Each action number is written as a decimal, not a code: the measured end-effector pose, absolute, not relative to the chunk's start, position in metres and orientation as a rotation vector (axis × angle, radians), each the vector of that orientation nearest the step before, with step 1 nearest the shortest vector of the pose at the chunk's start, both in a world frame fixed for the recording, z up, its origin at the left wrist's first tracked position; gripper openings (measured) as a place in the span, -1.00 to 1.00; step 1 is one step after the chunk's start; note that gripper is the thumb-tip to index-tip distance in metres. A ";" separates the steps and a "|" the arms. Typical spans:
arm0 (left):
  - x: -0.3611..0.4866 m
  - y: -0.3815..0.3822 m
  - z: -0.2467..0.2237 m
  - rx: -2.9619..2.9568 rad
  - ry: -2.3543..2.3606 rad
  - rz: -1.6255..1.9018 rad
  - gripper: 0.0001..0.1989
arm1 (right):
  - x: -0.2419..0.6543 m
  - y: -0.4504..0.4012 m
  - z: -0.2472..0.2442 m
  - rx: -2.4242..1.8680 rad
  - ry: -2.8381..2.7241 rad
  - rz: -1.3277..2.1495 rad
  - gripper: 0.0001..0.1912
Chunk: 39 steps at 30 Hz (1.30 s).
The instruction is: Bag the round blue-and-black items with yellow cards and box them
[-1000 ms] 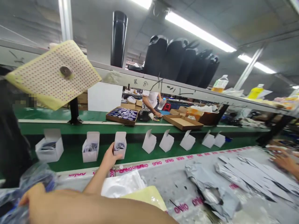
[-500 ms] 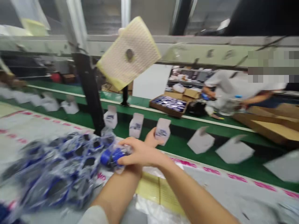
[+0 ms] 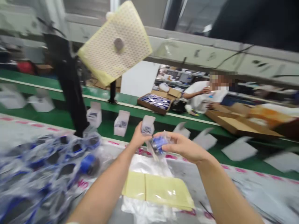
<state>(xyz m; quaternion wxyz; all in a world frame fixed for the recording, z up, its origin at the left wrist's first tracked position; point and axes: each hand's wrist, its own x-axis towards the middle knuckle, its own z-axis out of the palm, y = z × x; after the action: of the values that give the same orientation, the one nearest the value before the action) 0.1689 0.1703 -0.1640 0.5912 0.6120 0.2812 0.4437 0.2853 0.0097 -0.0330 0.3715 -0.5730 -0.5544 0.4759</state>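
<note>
At lower center, the left hand grips a small white carton, fingers closed against its side. Just right of it, the right hand is clamped on a clear plastic bag containing a blue item. A heap of similar bags fills the lower left of the gray surface; a yellow sheet lies at bottom center.

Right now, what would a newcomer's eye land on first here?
A yellow perforated board sits tilted at the top of the view. At lower left lies a heap of clear bags with blue items. At centre, the right hand holds a bagged blue item beside a small white carton in the left hand.
</note>
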 end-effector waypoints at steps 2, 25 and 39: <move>0.174 0.172 -0.165 1.431 0.632 1.018 -0.01 | 0.327 -0.001 -0.034 -1.635 -1.278 0.878 -0.37; 0.188 0.128 -0.159 2.074 0.428 0.391 -0.29 | 0.385 0.043 -0.059 -2.454 -1.711 -0.213 -0.53; 0.188 0.129 -0.163 2.039 0.447 0.446 -0.37 | 0.363 0.020 -0.094 -2.297 -2.093 -0.317 -0.43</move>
<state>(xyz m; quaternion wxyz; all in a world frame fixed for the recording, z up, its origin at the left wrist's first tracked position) 0.1883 0.1291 -0.1632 0.4826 0.8366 0.1834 0.1831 0.3630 0.0196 -0.0939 0.0089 -0.7353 -0.6700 -0.1015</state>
